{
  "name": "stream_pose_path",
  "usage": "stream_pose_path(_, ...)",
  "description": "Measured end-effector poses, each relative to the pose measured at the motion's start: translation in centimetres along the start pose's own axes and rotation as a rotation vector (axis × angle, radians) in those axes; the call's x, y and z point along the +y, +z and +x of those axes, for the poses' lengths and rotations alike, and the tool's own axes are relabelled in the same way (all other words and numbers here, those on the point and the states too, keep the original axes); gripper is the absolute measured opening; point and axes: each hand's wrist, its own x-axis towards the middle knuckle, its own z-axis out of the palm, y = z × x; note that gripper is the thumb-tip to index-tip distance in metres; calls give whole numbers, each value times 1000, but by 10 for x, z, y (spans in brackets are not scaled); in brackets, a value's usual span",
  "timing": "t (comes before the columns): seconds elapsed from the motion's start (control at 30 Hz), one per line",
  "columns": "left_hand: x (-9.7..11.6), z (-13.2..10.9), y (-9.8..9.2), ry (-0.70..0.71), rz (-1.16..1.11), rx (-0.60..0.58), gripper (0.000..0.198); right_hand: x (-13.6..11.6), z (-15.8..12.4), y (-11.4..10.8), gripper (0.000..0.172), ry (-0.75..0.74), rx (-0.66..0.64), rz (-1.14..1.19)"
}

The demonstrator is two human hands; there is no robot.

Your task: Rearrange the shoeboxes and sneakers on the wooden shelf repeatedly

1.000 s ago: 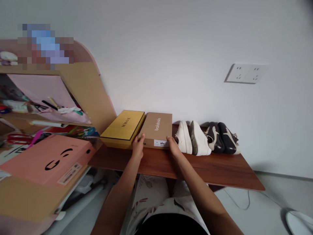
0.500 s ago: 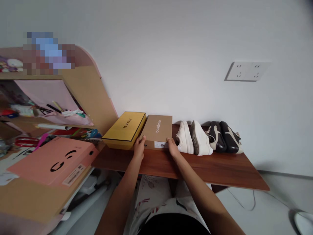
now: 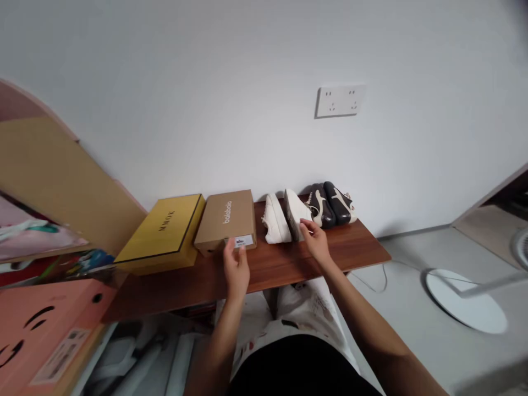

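Note:
A brown shoe box (image 3: 226,219) lies on the dark wooden shelf (image 3: 350,250), next to a yellow box (image 3: 165,231) on its left. My left hand (image 3: 236,267) hovers open just in front of the brown box's labelled end, holding nothing. My right hand (image 3: 315,239) reaches the heel of the right white sneaker (image 3: 295,212), fingers touching it loosely. A second white sneaker (image 3: 274,219) stands beside it, and a pair of dark shoes (image 3: 332,203) sits further right against the wall.
A pink box (image 3: 37,330) lies at the lower left, with a tan and pink shelf unit (image 3: 53,176) behind it. A wall socket (image 3: 339,100) sits above the shoes. A white round lamp base (image 3: 466,300) rests on the grey floor to the right.
Both hands have let go of the brown box. My right hand moved right to the white sneakers, my left hand drew back a little. The view swung to the right.

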Motion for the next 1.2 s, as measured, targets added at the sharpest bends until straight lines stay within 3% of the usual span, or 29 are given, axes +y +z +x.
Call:
stream_pose_path(0.1,-2,-7,39,-110,-87,-216,52,20,10,-38,61,35,152,-109)
stream_pose_path(0.17,-7,-5,61,-166,-104,-258,55,33,13,-50,64,72,176,-163)
stream_pose_path(0.27,-14,2,86,-254,-111,-268,64,48,16,-54,66,146,77,-174)
stream_pose_path(0.37,-16,9,99,-300,-121,-322,70,53,20,-50,66,184,-53,-185)
stream_pose_path(0.57,-7,25,100,-195,-36,-442,53,49,39,-43,59,137,-267,-222)
stream_pose_path(0.73,7,41,90,-153,93,-515,43,36,54,-45,51,38,-463,-253)
stream_pose_path(0.87,26,56,81,-17,235,-592,40,16,63,-49,44,-90,-580,-300)
stream_pose_path(1.0,48,68,82,124,458,-715,38,-4,73,-47,32,-218,-683,-567)
stream_pose_path(1.2,75,73,101,282,862,-873,43,-22,79,-29,22,-387,-749,-996)
